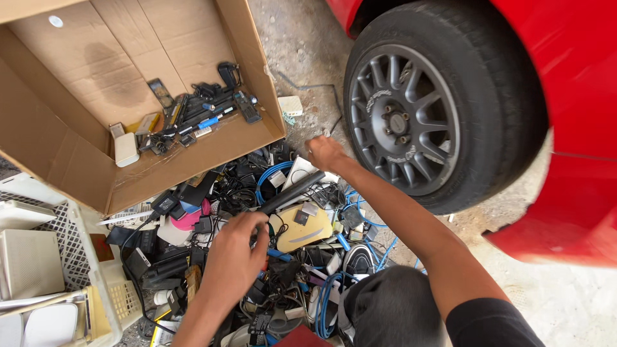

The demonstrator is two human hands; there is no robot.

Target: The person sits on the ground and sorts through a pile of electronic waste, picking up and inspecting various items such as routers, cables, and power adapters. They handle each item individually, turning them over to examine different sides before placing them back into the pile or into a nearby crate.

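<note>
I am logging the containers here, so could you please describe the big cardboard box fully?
The cardboard box is large, brown and open, tipped on its side so its opening faces the camera. A dark stain marks the inner wall. Remotes, cables and small devices lie along its lower side. It sits beside the electronics pile; neither hand touches it.

Brown cardboard box (193, 38) with dark stain, red car (578, 96), grey wheel rim (402, 125), blue cables (273, 173), yellow device (302, 234)

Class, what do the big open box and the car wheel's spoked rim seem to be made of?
Box: brown corrugated cardboard, matte, with fold creases and a dark stain. Spoked rim: probably cast metal alloy, dull grey finish, lug bolts at the hub.
</note>
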